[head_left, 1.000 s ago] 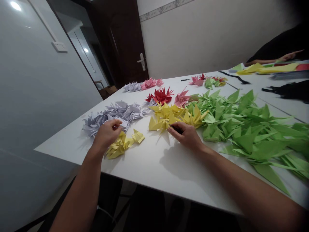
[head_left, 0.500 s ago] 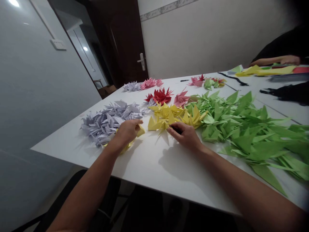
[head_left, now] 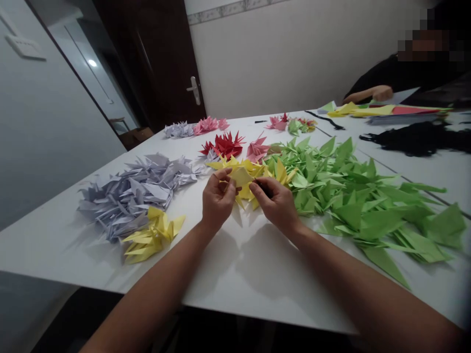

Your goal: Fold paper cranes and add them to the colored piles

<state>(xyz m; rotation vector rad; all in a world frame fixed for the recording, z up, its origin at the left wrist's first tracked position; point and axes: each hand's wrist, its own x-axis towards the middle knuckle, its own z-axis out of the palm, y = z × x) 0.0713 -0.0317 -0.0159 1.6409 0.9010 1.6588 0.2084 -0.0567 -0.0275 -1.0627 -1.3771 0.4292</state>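
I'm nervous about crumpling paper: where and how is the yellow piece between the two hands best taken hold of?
Probably by the left end of the yellow piece, from the left, in a light pinch, as the left hand appears to do. Its thin, flat-looking shape suits pinching, and that leaves its other end free, facing the right hand.

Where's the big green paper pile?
In the head view, the green pile lies on the right, next to the right hand and the central yellow papers.
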